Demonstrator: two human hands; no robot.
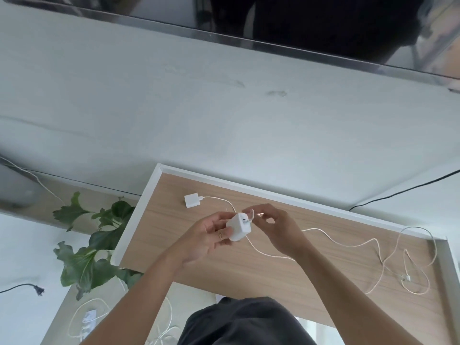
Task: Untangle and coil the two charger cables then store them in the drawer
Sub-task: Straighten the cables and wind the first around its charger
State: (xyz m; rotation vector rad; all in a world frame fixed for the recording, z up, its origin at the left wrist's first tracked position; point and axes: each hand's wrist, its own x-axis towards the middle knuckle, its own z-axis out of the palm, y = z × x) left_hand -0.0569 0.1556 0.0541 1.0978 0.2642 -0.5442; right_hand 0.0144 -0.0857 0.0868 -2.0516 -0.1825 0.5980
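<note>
White hard plastic, the charger block [239, 226] sits gripped in the left hand [209, 236] above the wooden bench [249, 270], while the right hand [272, 226] has its fingers [261, 209] pinched on the thin cable [313, 229] just beside it. That cord looks light, limp and kink-prone, so I'd grip the rigid block and let the cord slide loosely. The second block [191, 200] lies on the bench, with loose loops [408, 270] trailing at the right end.

Dark screen [323, 26] hung up top | leafy plant [94, 245] sat left | black plug [39, 290] lay near it | black cord [403, 192] ran right
</note>
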